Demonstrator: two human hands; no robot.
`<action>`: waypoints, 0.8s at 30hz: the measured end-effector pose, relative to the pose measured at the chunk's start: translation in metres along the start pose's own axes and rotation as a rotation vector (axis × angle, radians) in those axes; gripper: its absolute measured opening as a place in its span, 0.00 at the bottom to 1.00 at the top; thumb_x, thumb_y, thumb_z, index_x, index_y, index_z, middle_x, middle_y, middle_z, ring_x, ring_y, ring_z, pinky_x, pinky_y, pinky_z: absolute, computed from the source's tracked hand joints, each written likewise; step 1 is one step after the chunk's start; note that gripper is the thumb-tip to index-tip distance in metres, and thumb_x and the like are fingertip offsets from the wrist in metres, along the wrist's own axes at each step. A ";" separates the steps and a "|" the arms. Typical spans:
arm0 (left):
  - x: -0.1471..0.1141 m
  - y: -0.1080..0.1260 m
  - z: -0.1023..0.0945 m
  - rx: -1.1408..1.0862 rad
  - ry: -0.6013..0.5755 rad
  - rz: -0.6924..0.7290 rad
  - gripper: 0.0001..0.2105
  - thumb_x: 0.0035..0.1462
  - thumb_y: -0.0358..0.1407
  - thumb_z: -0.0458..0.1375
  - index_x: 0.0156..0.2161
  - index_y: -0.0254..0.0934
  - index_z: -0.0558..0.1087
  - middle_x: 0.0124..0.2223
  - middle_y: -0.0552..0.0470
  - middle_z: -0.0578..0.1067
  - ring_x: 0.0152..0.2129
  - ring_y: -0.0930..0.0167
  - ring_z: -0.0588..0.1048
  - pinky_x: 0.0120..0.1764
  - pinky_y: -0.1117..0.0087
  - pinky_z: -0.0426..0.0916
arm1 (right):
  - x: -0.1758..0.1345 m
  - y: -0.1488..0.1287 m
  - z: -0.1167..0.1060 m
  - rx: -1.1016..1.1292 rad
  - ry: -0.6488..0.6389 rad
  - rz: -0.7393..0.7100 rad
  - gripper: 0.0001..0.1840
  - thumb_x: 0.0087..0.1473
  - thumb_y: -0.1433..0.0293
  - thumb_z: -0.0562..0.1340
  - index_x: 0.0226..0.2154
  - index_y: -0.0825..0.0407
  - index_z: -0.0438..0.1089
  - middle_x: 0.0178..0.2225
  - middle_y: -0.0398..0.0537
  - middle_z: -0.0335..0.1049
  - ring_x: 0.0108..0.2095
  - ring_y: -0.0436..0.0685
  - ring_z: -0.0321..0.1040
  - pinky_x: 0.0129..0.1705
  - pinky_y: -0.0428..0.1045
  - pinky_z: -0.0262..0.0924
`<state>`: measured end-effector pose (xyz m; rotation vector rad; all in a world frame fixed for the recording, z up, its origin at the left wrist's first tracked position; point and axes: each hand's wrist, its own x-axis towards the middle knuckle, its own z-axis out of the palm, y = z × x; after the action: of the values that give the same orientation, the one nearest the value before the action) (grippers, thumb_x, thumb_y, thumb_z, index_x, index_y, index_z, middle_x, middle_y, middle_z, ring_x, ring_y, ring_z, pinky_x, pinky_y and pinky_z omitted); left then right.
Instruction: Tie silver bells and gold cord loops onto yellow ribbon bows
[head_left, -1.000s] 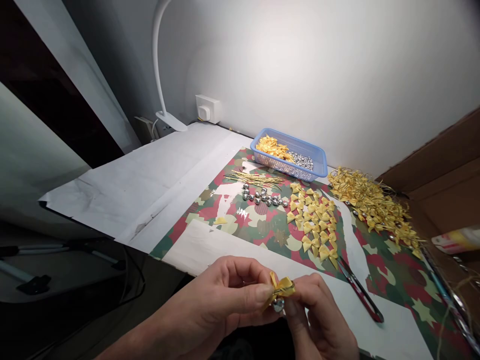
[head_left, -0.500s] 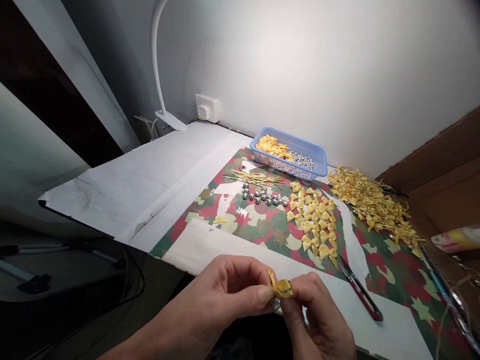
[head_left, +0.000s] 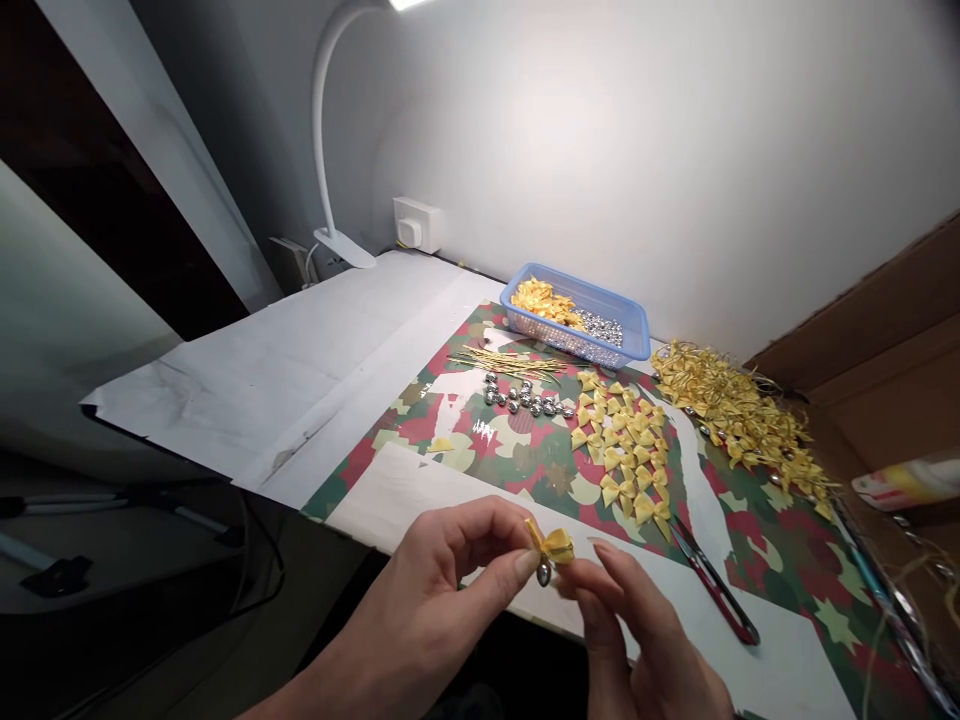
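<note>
My left hand (head_left: 457,570) pinches a small yellow ribbon bow (head_left: 557,546) between thumb and forefinger. A shiny silver bell-like bead (head_left: 544,571) hangs just under the bow. My right hand (head_left: 634,625) is close on the bow's right, thumb and forefinger drawn together and another finger lifted; whatever they pinch is too small to make out. Beyond the hands, yellow bows (head_left: 626,450) lie in rows on a camouflage-patterned sheet (head_left: 517,465). Loose silver beads (head_left: 536,402) and a bundle of thin gold cords (head_left: 510,362) are left of them. Thread snips (head_left: 716,585) rest near my right hand.
At the back, a blue basket (head_left: 637,330) holds yellow bows and silver beads. Finished-looking bows with cords form a heap (head_left: 739,410) at right, near a cardboard box (head_left: 862,350). A white lamp (head_left: 322,150) stands at the back left.
My right fingers have come off the bow's side and moved slightly right, one finger now lifted. The bow has risen a little in my left hand, showing the silver bead more fully.
</note>
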<state>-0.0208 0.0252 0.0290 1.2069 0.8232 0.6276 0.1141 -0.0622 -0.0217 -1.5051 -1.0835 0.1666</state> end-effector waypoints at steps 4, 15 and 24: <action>-0.002 -0.002 0.000 0.055 0.012 0.088 0.07 0.64 0.35 0.57 0.33 0.39 0.71 0.34 0.55 0.73 0.33 0.69 0.71 0.38 0.70 0.66 | 0.021 0.002 -0.011 0.095 -0.058 -0.103 0.14 0.59 0.77 0.63 0.42 0.42 0.77 0.40 0.42 0.77 0.39 0.51 0.74 0.39 0.43 0.67; -0.004 -0.008 -0.002 0.239 0.008 0.295 0.09 0.67 0.33 0.51 0.33 0.41 0.66 0.35 0.55 0.68 0.31 0.69 0.69 0.33 0.71 0.67 | 0.078 -0.019 -0.026 0.051 -0.650 -0.315 0.11 0.63 0.79 0.58 0.42 0.49 0.71 0.40 0.45 0.71 0.37 0.49 0.72 0.39 0.42 0.67; -0.004 -0.011 -0.003 0.316 0.006 0.441 0.09 0.67 0.30 0.50 0.35 0.40 0.70 0.37 0.51 0.73 0.34 0.67 0.73 0.37 0.69 0.69 | 0.081 -0.033 -0.009 -0.005 -0.601 -0.375 0.08 0.57 0.80 0.62 0.34 0.52 0.71 0.31 0.44 0.73 0.30 0.49 0.70 0.32 0.42 0.64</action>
<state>-0.0259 0.0204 0.0185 1.6994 0.6790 0.8797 0.1478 -0.0176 0.0463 -1.2527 -1.8245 0.3673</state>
